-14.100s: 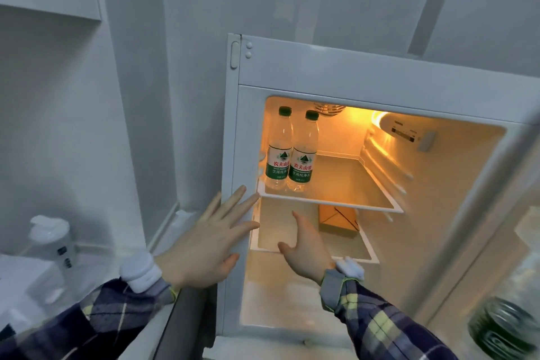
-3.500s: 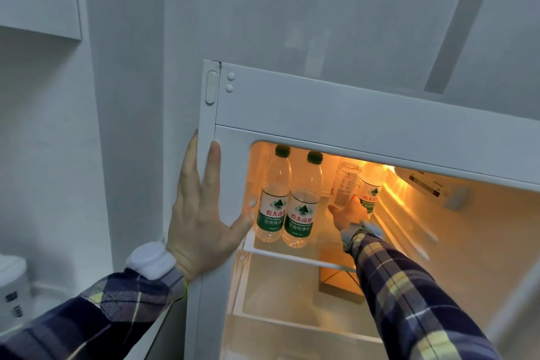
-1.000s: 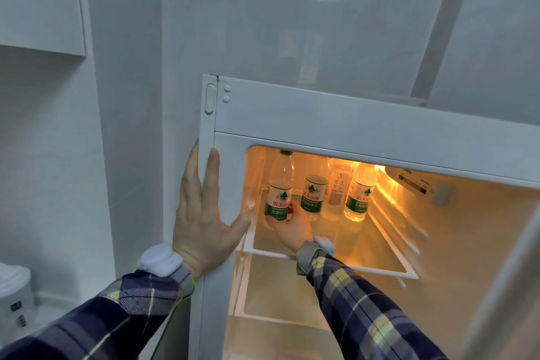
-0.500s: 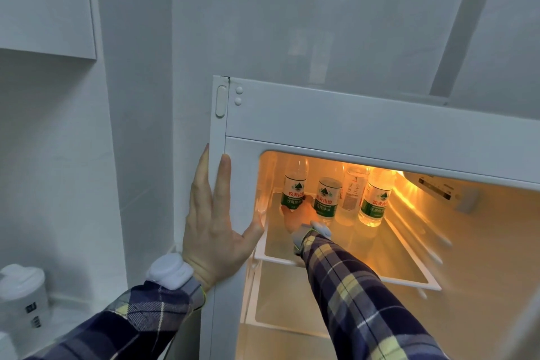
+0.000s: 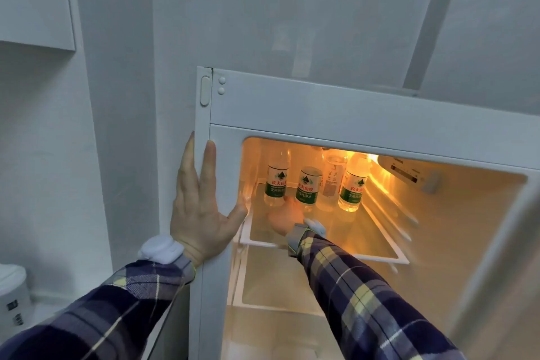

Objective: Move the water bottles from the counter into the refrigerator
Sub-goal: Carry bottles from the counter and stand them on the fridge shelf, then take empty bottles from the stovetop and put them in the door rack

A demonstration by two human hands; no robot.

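Several clear water bottles with green labels stand in a row at the back of the lit refrigerator's upper glass shelf [image 5: 365,245]. My right hand [image 5: 285,215] reaches in over the shelf. Its thumb and fingers close around the base of the second water bottle [image 5: 308,184] from the left, right beside the first bottle [image 5: 277,181]. A third, plainer bottle [image 5: 333,181] and a fourth bottle [image 5: 353,184] stand to the right. My left hand [image 5: 201,207] lies flat, fingers spread, on the refrigerator's white left frame [image 5: 204,286].
The refrigerator's inner right wall holds a control box [image 5: 409,172]. Below the glass shelf is a lower shelf [image 5: 271,286]. A white appliance [image 5: 11,298] stands on the counter at the far left. A wall cabinet [image 5: 35,0] hangs at the upper left.
My right hand has slid from the bottles' labels down to their bases, and the left two bottles now stand farther back. Two more bottles have joined the shelf since the earliest frame.
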